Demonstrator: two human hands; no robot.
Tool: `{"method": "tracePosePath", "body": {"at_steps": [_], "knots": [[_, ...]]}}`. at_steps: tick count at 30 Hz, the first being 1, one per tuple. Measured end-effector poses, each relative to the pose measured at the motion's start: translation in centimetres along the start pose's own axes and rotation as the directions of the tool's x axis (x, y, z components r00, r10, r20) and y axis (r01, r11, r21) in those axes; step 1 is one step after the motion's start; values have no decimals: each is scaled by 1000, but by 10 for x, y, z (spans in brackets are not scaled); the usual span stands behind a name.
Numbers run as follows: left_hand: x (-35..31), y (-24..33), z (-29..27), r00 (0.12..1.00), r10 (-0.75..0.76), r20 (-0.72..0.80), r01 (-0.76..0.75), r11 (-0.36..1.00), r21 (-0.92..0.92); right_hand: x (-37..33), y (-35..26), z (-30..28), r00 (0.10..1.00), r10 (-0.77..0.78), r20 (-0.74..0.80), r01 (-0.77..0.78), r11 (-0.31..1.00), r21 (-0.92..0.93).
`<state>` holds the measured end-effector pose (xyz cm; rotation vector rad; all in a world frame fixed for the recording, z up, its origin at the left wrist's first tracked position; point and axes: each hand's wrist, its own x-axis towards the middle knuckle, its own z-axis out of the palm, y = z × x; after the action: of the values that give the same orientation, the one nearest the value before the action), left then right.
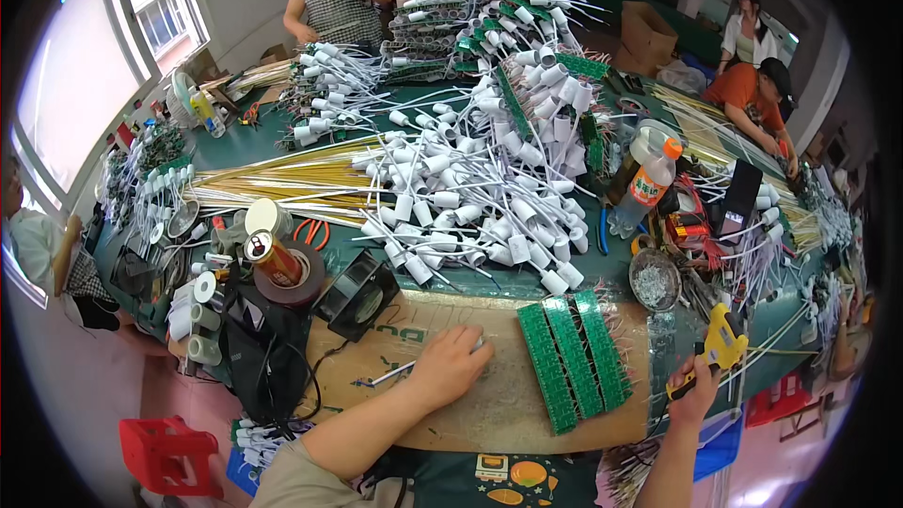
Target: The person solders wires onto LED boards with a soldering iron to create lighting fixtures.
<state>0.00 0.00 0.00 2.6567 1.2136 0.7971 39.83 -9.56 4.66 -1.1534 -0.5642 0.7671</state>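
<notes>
My left hand (450,363) rests on the brown board, its fingers closed round a white cylinder-shaped part (479,343), mostly hidden by the hand. A white cable (393,373) runs out past that hand toward the left. On the right, my right hand (691,391) grips the black handle of a yellow glue gun (725,339), raised at the board's right edge. Between the hands lie green circuit boards (576,359) in three strips side by side, thin wires sticking out along their right side.
A big heap of white cylinders with cables (499,198) fills the middle of the green table. Nearby are a black fan (357,293), a drink can (273,259), a plastic bottle (647,190) and a bowl (656,280). Other people work around the table.
</notes>
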Motion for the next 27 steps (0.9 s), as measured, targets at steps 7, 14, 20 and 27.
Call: {"method": "tracePosePath", "body": {"at_steps": [7, 14, 20, 27], "knots": [[-3, -5, 1, 999, 3, -34, -5, 999, -38, -10, 9, -4, 998, -39, 51, 41, 998, -39], [5, -4, 1, 998, 4, -61, -9, 997, -70, -20, 1, 12, 988, 4, 157, -1, 1000, -16], [16, -2, -3, 992, 20, -122, -29, 997, -72, -34, 2, 30, 975, 67, 211, -78, 996, 44], [36, 9, -11, 991, -38, -127, 29, 997, -74, -45, 3, 40, 950, 108, 293, -140, 986, 89]]}}
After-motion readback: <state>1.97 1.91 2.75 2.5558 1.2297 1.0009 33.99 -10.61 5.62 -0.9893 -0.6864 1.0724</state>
